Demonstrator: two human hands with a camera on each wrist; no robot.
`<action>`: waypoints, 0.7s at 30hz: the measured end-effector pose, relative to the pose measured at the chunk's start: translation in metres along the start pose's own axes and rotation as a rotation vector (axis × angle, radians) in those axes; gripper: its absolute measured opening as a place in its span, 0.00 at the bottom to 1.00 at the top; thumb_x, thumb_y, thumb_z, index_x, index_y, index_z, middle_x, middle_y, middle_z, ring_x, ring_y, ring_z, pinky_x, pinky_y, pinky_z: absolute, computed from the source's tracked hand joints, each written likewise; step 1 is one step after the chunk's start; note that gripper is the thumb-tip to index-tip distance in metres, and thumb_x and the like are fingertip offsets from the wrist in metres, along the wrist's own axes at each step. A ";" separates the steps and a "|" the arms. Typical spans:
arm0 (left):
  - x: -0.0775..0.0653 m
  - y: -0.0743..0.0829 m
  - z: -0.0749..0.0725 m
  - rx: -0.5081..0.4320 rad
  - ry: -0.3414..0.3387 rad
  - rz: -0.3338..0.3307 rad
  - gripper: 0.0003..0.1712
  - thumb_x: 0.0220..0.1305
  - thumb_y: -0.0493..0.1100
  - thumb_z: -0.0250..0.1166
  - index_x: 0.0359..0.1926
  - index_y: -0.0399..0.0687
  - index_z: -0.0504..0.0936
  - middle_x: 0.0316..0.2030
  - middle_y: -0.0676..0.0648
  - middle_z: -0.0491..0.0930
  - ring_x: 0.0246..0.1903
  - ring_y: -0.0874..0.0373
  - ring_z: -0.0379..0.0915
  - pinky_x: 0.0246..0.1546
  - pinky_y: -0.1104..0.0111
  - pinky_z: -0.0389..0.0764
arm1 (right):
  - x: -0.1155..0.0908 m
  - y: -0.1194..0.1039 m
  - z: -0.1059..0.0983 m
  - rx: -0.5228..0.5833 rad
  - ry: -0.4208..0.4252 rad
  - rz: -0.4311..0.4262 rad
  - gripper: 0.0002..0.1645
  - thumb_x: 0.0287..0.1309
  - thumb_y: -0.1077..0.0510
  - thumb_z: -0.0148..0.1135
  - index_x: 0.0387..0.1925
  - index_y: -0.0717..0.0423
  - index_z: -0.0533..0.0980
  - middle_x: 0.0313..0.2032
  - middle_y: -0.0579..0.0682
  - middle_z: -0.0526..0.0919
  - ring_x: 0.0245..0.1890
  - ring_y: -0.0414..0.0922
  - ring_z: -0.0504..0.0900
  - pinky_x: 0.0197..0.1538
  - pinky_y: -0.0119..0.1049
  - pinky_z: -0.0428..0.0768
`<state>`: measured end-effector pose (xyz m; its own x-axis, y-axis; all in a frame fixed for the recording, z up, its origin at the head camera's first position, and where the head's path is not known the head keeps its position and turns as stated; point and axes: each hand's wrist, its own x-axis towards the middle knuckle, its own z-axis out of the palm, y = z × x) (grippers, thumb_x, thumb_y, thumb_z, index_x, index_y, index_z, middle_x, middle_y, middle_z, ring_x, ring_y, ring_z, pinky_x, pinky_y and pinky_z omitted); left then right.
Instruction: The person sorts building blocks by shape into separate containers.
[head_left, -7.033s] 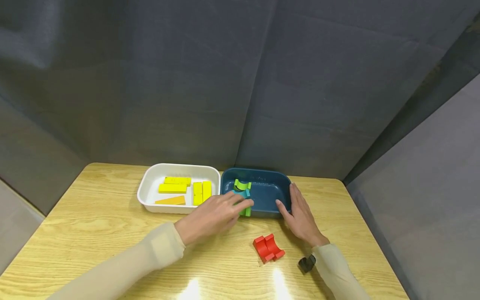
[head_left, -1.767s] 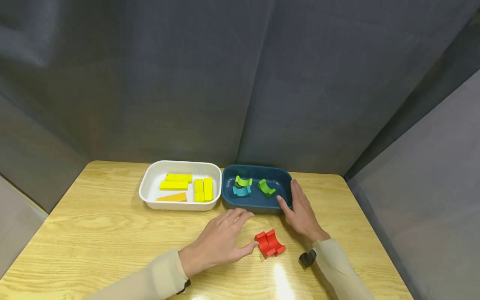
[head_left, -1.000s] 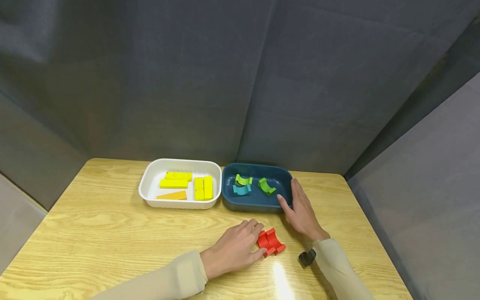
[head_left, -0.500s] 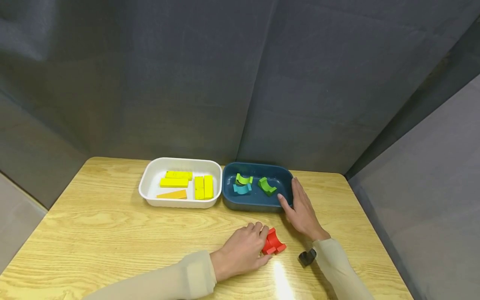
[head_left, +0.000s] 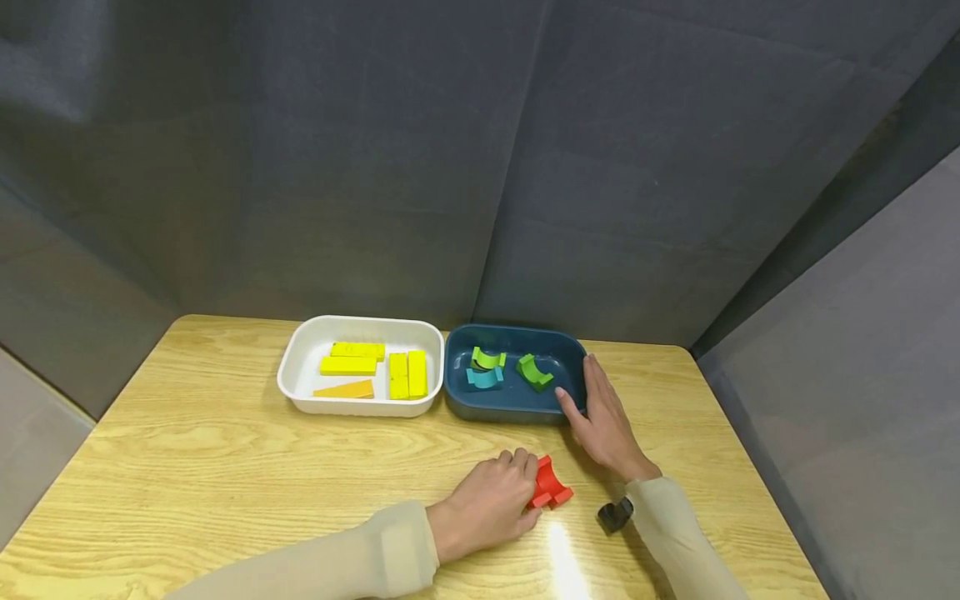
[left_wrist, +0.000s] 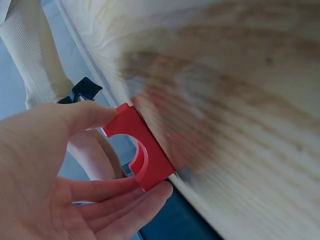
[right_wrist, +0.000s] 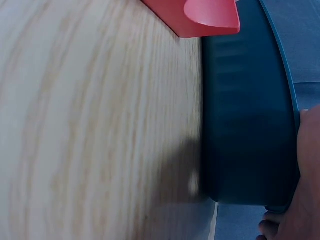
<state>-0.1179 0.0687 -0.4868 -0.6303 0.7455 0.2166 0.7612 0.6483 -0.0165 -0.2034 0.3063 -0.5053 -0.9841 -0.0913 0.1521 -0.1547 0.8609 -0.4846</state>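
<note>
In the head view my left hand [head_left: 489, 505] is at two red arch blocks lying side by side on the table. The left wrist view shows its thumb and fingertips pinching the ends of one red arch block [left_wrist: 150, 162], whose edge meets the wood. The other red arch block [head_left: 555, 485] is seen to the right of the fingers. My right hand [head_left: 607, 429] holds the right end of a dark blue tray [head_left: 510, 411], thumb over the near rim and fingers along the outer side. Inside lie a lime arch block [head_left: 488, 359], a blue one [head_left: 485, 379] and a green one [head_left: 534, 373].
To the left of the dark blue tray, a white tray [head_left: 288, 387] holds several yellow blocks [head_left: 348, 366] and an orange wedge [head_left: 345, 389]. Both trays stand near the far edge of the wooden table [head_left: 187, 450]. Grey fabric [head_left: 375, 167] hangs behind.
The green arch block has been set down at the dark blue tray's middle. My left hand has come back from that tray to the red blocks and pinched one. The right hand stays.
</note>
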 end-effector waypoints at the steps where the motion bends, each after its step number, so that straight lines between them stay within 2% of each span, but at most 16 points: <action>1: 0.000 0.000 0.000 -0.001 0.004 -0.001 0.30 0.70 0.60 0.70 0.57 0.39 0.83 0.39 0.49 0.81 0.29 0.62 0.73 0.24 0.77 0.78 | 0.000 0.000 0.000 0.000 -0.004 0.001 0.55 0.81 0.32 0.47 0.86 0.64 0.41 0.86 0.64 0.43 0.84 0.66 0.46 0.82 0.68 0.49; 10: -0.003 -0.002 0.002 0.001 0.020 0.004 0.30 0.69 0.59 0.70 0.58 0.38 0.83 0.40 0.49 0.82 0.30 0.61 0.75 0.27 0.76 0.80 | 0.000 0.000 0.000 0.003 -0.015 0.005 0.55 0.81 0.32 0.47 0.86 0.64 0.41 0.86 0.63 0.41 0.85 0.64 0.45 0.82 0.67 0.48; 21: -0.008 -0.007 -0.005 -0.005 0.017 0.004 0.29 0.69 0.58 0.69 0.58 0.40 0.82 0.42 0.49 0.82 0.33 0.61 0.76 0.30 0.77 0.81 | -0.001 0.000 0.000 0.014 -0.003 -0.006 0.54 0.81 0.33 0.48 0.86 0.64 0.41 0.86 0.64 0.43 0.84 0.64 0.46 0.82 0.67 0.48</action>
<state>-0.1175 0.0573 -0.4831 -0.6243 0.7455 0.2334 0.7646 0.6444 -0.0130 -0.2028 0.3065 -0.5058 -0.9834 -0.0984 0.1523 -0.1621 0.8534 -0.4954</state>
